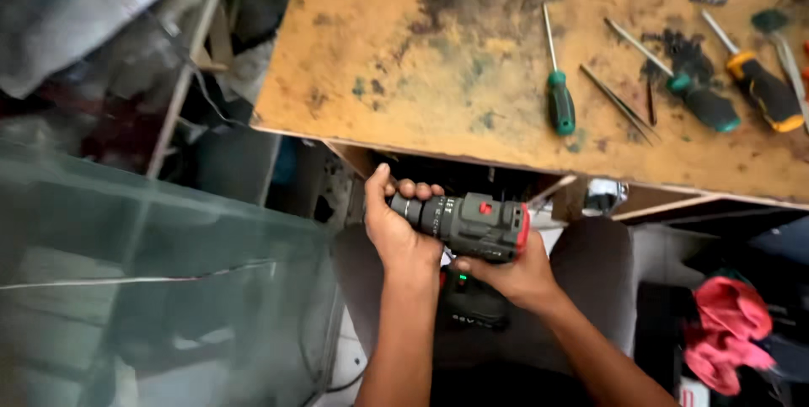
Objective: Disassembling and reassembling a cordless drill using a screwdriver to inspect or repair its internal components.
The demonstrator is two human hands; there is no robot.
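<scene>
Cordless drill (472,226) at lower centre, below desk (472,61) edge, long axis horizontal, chuck pointing frame-left. Left hand (394,226) wrapped closed around chuck; right hand (514,276) closed on grip underneath. Screwdrivers (558,99) upper right, untouched.

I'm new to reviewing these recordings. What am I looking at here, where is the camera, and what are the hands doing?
There is no machine here: a person wears a camera on the head, so you look down at their own two bare hands. Both hold a dark grey cordless drill with red trim, below the edge of a stained yellowish workbench. The left hand wraps around the chuck end; the right hand supports the body from beneath. On the bench lie a green-handled screwdriver, a second green-handled one, an orange-and-black one and thin metal tweezers. A glass panel sits at lower left, a red cloth at lower right.
</scene>
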